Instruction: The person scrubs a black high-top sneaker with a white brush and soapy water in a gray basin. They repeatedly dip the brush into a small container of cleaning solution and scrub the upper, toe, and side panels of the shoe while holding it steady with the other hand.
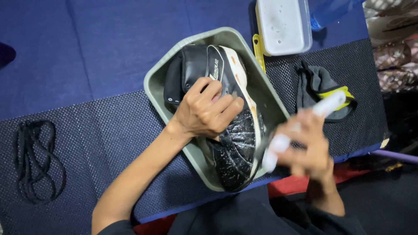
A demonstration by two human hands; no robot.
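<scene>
Near edge: dark clothing of the person, with a strip of red below the table edge.

Right hand (pixel 307 146): blurred by motion, fingers curled shut around a white brush handle (pixel 300 130), held slantwise just right of the tray, its lower end beside the shoe's toe. The bristle end cannot be made out.

Left hand (pixel 204 111): fingers bent and pressed on top of the shoe, gripping its upper; judged to be steadying it against the scrubbing.

Black shoe (pixel 237 150): high-topped, with a white sole edge, lying on its side in the tray, toe toward the near edge, ankle toward the far left. The toe is flecked with white foam. It lies directly under the left hand and touching or just left of the right hand's brush.

Grey-green tray (pixel 152 87): rectangular, set diagonally on the mat, apparently to catch drips.

Black mesh mat (pixel 100 130): covers the near part of the blue tabletop (pixel 109 39), likely against slipping.

Black laces (pixel 37 161): a loose coil at far left, well apart from the shoe.

Dark sock or insert with yellow band (pixel 320 85): right of the tray, behind the brush.

Yellow-handled tool (pixel 258 50): between tray and tub.

White plastic tub (pixel 283 26): far right, wet inside.
</scene>
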